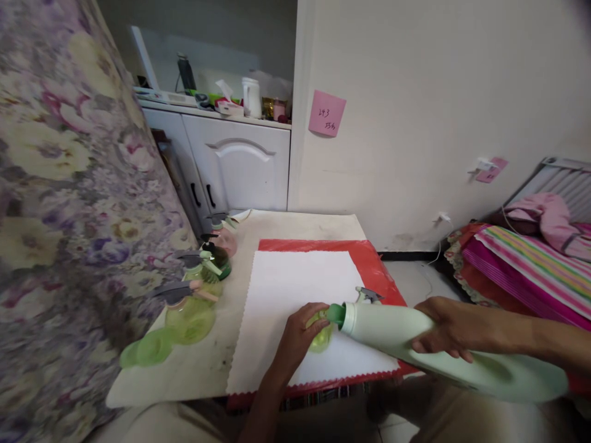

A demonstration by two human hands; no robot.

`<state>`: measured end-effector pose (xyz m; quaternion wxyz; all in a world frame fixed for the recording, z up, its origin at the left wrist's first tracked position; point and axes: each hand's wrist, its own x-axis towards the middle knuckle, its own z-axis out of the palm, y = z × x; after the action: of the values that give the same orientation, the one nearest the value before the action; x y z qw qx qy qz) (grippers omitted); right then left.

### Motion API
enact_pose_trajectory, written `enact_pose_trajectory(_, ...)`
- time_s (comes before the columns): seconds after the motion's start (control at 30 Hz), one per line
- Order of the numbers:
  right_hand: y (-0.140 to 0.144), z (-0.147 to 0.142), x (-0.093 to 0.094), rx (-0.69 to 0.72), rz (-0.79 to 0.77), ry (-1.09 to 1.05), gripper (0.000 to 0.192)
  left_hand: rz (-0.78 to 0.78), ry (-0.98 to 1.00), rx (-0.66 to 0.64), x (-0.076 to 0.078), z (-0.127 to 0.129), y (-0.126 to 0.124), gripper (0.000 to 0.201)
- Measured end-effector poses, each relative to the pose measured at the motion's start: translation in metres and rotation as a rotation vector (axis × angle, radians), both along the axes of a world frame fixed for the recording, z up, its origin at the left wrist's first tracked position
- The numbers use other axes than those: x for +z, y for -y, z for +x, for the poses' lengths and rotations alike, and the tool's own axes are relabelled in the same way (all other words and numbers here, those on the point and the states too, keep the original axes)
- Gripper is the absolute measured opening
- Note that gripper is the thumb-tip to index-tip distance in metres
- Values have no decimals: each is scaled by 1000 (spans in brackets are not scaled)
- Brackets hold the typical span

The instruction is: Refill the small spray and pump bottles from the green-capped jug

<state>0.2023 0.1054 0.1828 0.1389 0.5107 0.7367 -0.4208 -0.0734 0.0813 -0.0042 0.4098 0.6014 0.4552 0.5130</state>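
Observation:
My left hand [300, 335] is wrapped round a small see-through yellow-green bottle [321, 338] that stands on a white sheet with a zigzag edge [295, 283]. In my right hand [446, 329] is a large pale green bottle [388, 329], tipped nearly level with its mouth toward the small one. Between the two mouths sits a green piece [336, 314]; whether it is a funnel or a spout I cannot tell. A grey and green spray head [369, 295] shows just behind the large bottle's neck. The liquid inside is not visible.
Along the table's left side stand several spray bottles [190, 320], a dark pump bottle [219, 261] and a green cup-like piece [150, 349]. Red sheeting [376, 271] lies under the white sheet. A flowered curtain [87, 215] hangs at left, and a bed [530, 264] is at right.

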Motion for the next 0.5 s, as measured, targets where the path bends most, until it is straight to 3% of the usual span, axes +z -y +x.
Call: enact_pose_trajectory(0.5,0,1,-1,-32,-12,13,36,6,-10,12,1,1,0,27)
